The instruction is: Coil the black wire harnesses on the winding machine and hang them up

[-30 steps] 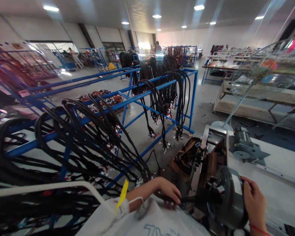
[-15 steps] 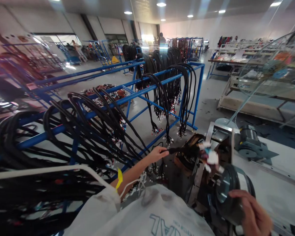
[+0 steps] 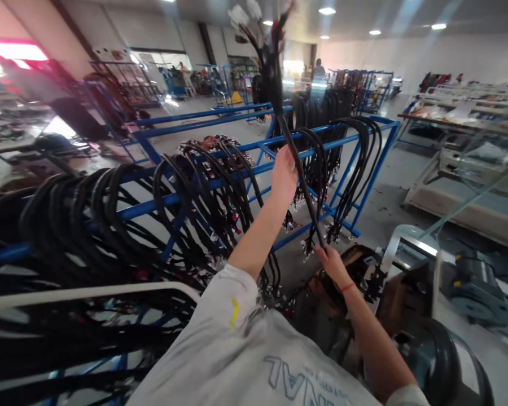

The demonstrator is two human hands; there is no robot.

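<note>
A black sleeved wire harness stands up in front of me, tilted. Its loose wires and white connectors flare out at the top, blurred by motion. My left hand is closed around its middle, the fingers partly hidden from me. Lower down, my right hand grips the same harness. Just behind my left hand runs the blue rack, with several other black harnesses draped over its bars and their connector ends hanging down.
A black round machine part and a grey motor sit on the right. A white curved bar crosses at lower left. Long tables stand at far right. Someone is in the background.
My right hand has left the round machine part and now grips the harness. My left hand has risen, lifting the harness's connector end high. The view has turned left.
</note>
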